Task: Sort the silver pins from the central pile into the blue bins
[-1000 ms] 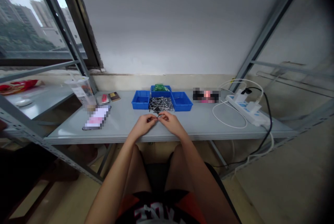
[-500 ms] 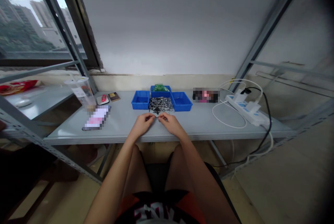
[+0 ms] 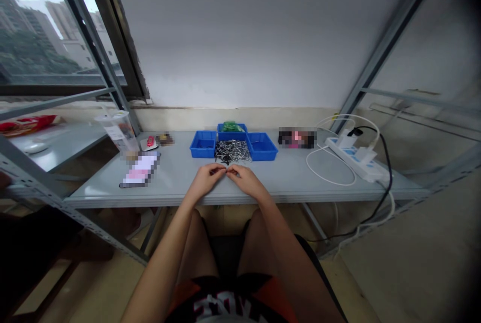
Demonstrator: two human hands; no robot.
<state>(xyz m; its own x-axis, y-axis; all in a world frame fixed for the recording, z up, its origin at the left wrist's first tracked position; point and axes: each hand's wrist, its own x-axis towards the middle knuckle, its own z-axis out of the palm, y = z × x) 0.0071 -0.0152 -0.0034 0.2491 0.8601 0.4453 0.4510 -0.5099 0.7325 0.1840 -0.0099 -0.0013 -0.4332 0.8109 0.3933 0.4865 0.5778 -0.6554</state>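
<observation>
The left hand and right hand meet at the fingertips just above the near part of the tabletop. Each grip is nearly closed, thumb and forefinger drawn into a pinch, the two pinches touching or almost so. Whatever may sit between the tips is too small to make out, so I cannot tell what either grip has hold of. Just beyond the fingers lies a loose heap of thin metal pieces, with some darker bits at its near edge. It sits between a left blue tray and a right blue tray, in front of a back blue tray holding something green.
</observation>
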